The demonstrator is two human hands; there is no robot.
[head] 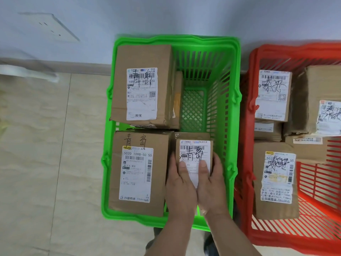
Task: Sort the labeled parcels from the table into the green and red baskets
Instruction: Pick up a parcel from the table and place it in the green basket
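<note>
Over the near right part of the green basket (234, 100), both my hands hold a small labelled cardboard parcel (193, 150). My left hand (180, 185) grips its left side with the thumb on the label. My right hand (212, 183) grips the right side, thumb also on the label. Two bigger labelled parcels lie in the green basket: one at the far left (142, 85) and one at the near left (138, 172). The red basket (247, 182) to the right holds several labelled parcels, among them one at the back (273, 95) and one near the front (275, 180).
Both baskets stand on a beige tiled floor (46, 163) against a pale wall (166, 15). A wall socket plate (48, 26) sits at the upper left. The far right part of the green basket shows bare mesh bottom (193, 108).
</note>
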